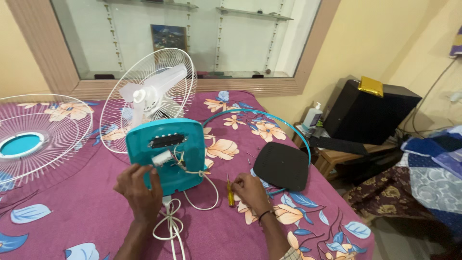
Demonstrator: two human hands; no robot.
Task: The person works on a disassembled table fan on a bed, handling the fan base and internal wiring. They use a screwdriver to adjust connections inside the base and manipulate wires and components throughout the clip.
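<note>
Head view: left hand (139, 190) grips the teal fan base (166, 156) lying on the bed (72, 216); right hand (249, 190) pinches a yellow screwdriver (230, 195). Loose wires (180, 161) might snag and tear.

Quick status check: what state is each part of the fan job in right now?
Fan base: underside open, wiring exposed.
Front grille: detached, lying flat.
Rear grille and blades: mounted.
Teal guard ring: off, lying loose.
Black cover: removed, beside base.
Power cord: bundled.
Left hand: gripping base.
Right hand: touching yellow screwdriver.
</note>
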